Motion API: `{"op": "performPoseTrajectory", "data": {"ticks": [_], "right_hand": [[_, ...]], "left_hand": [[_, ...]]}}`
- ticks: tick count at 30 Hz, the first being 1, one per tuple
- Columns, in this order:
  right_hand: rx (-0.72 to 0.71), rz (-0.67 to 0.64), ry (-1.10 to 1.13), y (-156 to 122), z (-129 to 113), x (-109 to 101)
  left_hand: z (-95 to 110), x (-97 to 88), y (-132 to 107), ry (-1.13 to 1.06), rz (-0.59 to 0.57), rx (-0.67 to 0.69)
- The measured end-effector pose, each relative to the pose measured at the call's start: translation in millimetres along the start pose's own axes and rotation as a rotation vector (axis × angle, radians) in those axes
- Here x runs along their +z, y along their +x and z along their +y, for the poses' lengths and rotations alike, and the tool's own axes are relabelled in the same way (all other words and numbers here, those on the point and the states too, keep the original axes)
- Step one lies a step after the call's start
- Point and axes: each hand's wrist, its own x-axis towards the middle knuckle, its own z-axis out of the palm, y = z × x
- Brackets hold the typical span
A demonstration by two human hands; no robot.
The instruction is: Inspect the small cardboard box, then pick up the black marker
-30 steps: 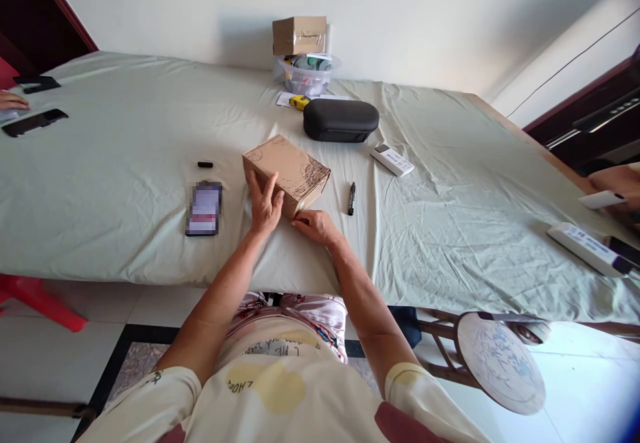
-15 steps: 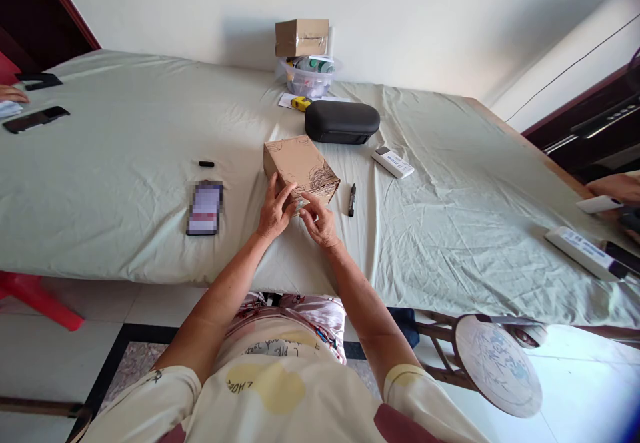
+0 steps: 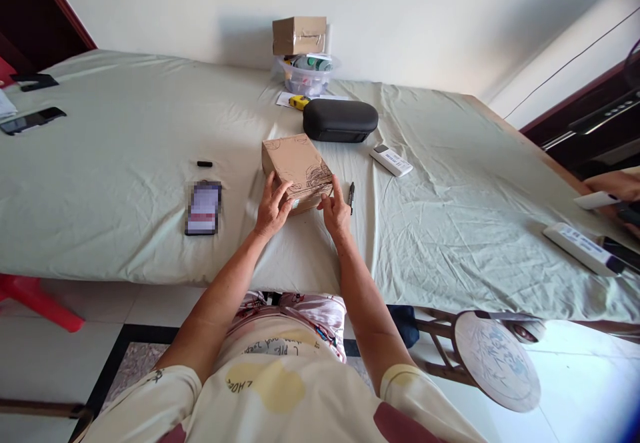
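Note:
A brown cardboard box (image 3: 296,163) with printed line drawings lies on the green sheet (image 3: 125,149) in front of me. My left hand (image 3: 271,208) presses its fingers against the box's near left side, thumb raised along the edge. My right hand (image 3: 336,212) grips the near right corner, one finger pointing up beside it. The box sits between the two hands, one corner turned toward me.
A phone (image 3: 203,207) and a small black cap (image 3: 205,163) lie left of the box; a black marker (image 3: 351,196), white remote (image 3: 391,160) and black case (image 3: 340,120) lie right and behind. A plastic tub (image 3: 306,77) carries another box (image 3: 299,35). Another person's hand (image 3: 616,185) is at the right edge.
The box has been pushed farther from me and turned on the sheet. My right hand moved from the near edge to the right corner; my left hand followed the box.

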Motion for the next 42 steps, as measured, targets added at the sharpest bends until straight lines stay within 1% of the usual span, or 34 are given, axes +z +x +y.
{"op": "performPoseTrajectory", "data": {"ticks": [5, 9, 11, 14, 19, 21, 26, 30, 33, 36, 39, 42], "right_hand": [[-0.017, 0.083, -0.01, 1, 6, 2], [-0.029, 0.143, 0.018, 1, 10, 5], [-0.034, 0.13, 0.026, 1, 10, 6], [-0.035, 0.077, 0.021, 0, 11, 7], [-0.016, 0.014, -0.011, -1, 12, 10], [-0.016, 0.0, -0.013, 0, 13, 11], [0.005, 0.044, 0.008, 0, 13, 11], [0.035, 0.115, 0.109, 1, 12, 11], [0.025, 0.182, 0.21, 3, 11, 12], [-0.033, 0.253, 0.286, 4, 11, 10], [-0.07, 0.308, 0.304, 5, 10, 6], [-0.059, 0.309, 0.286, 5, 11, 3]], "left_hand": [[-2, -0.6, 1, 0.007, 0.011, 0.013], [-1, -1.4, 2, -0.039, 0.031, 0.009], [0, -1.2, 2, -0.056, 0.042, -0.009], [1, -1.1, 3, -0.051, 0.062, -0.029], [-1, -4.4, 6, -0.045, 0.142, -0.056], [-3, -6.2, 6, -0.07, 0.156, -0.066], [-8, -6.1, 6, -0.193, 0.157, -0.104], [-9, -1.6, 5, -0.317, 0.18, -0.159], [-8, -0.1, 5, -0.439, 0.168, -0.202], [-8, 0.5, 3, -0.547, 0.105, -0.256], [-10, 4.3, 1, -0.56, 0.021, -0.305], [-13, 11.1, -1, -0.504, 0.007, -0.344]]}}
